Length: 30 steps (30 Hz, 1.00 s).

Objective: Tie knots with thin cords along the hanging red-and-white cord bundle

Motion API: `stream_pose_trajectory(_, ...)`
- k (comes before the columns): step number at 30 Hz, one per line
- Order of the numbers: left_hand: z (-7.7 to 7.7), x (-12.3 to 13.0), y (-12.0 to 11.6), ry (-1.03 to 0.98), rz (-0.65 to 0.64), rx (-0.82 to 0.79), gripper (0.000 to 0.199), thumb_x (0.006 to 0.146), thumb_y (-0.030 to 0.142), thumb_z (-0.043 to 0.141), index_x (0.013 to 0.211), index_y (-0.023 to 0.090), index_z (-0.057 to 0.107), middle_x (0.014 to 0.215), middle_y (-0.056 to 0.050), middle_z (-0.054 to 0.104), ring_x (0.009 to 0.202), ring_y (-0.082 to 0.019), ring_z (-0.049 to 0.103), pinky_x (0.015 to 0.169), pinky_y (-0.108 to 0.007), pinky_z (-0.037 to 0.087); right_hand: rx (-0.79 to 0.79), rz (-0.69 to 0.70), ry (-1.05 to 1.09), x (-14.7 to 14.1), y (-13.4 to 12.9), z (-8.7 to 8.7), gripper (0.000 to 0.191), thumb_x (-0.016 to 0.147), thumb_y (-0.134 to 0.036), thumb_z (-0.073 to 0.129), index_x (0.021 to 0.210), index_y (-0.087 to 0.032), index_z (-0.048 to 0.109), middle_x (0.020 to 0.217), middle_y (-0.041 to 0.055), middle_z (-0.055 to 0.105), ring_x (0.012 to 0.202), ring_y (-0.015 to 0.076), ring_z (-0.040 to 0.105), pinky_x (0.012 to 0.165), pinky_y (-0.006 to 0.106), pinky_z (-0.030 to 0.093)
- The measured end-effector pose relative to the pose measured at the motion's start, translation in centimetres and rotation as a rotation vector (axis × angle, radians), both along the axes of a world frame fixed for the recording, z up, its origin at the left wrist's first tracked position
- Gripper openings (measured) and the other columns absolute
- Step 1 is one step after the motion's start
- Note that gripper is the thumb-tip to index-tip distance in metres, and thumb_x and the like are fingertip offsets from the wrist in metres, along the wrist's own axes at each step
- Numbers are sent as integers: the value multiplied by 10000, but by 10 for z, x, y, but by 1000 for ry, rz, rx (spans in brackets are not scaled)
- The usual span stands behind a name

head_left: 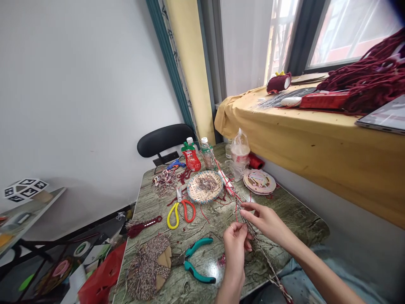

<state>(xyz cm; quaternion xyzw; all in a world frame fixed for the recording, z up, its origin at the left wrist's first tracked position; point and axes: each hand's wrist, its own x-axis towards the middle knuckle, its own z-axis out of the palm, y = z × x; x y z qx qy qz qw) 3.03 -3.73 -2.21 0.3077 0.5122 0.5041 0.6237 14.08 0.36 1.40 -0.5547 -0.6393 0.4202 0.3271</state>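
Note:
A braided cord [264, 252] in grey and dark red runs from the lower right up to the middle of the table, where red strands join it. My right hand [264, 219] pinches the cord near its upper part between thumb and fingers. Just below and to the left, my left hand [236, 242] has its fingers curled together on a thin red strand [236, 212]. A white tube [225, 181] lies beyond the hands, beside the red strands. Scissors [181, 210] with yellow and red handles and teal-handled pliers [199, 259] lie left of my hands.
A round woven tray [190, 192] holds thread scraps. Yarn wound on cardboard [148, 268] lies front left. Bottles [207, 154], a red pouch [191, 158] and a bagged cup [240, 152] stand at the back. A yellow-covered ledge [300, 139] borders the right.

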Motion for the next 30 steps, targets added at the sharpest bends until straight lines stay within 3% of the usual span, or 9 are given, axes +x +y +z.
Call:
stream_pose_trajectory(4,5,-5,-2,35,-12,31,304,627,423,599,625,131,518,485,29,487,350,-35,326,355,-167,255,-164,149,232,-8,5,-3,305,694,-440,539,667,-141,592,546,-21,512,488,90,414,456,200,308)
stream_pose_trajectory(8,7,-19,5,129,119,31,256,653,397,573,691,144,579,410,57,414,360,-52,323,356,-165,221,-220,147,277,-6,6,-2,329,700,-456,530,679,-131,574,471,-67,379,398,42,239,381,187,177)
stream_pose_trajectory(11,12,-28,18,190,207,95,256,651,382,570,764,159,623,706,-30,605,593,-115,513,450,-178,335,-299,140,344,-3,4,1,323,654,-447,590,709,-130,573,565,-40,465,422,35,245,386,188,159)
stream_pose_trajectory(14,21,-29,32,155,86,122,256,646,380,581,737,149,646,831,-63,635,785,-172,541,614,-226,394,-395,149,390,-2,2,2,301,615,-427,633,647,-135,566,562,-32,486,430,37,253,392,190,150)
stream_pose_trajectory(19,32,-27,41,36,-154,58,294,606,419,624,601,126,644,616,-27,606,590,-125,499,594,-246,378,-474,114,428,-4,-4,-1,309,616,-437,623,555,-146,538,530,-29,491,423,43,232,397,204,118)
stream_pose_trajectory(25,39,-28,38,40,-188,13,302,575,429,647,564,126,653,572,-23,591,574,-115,477,584,-240,358,-495,40,494,-11,-7,-9,319,624,-461,602,573,-162,506,474,-68,409,383,35,184,386,221,68)
stream_pose_trajectory(30,47,-26,33,9,-164,12,276,557,397,660,587,123,662,609,-45,612,626,-137,506,602,-250,373,-490,5,543,-15,-10,-11,337,621,-477,598,562,-180,450,434,-94,331,374,38,179,381,210,102)
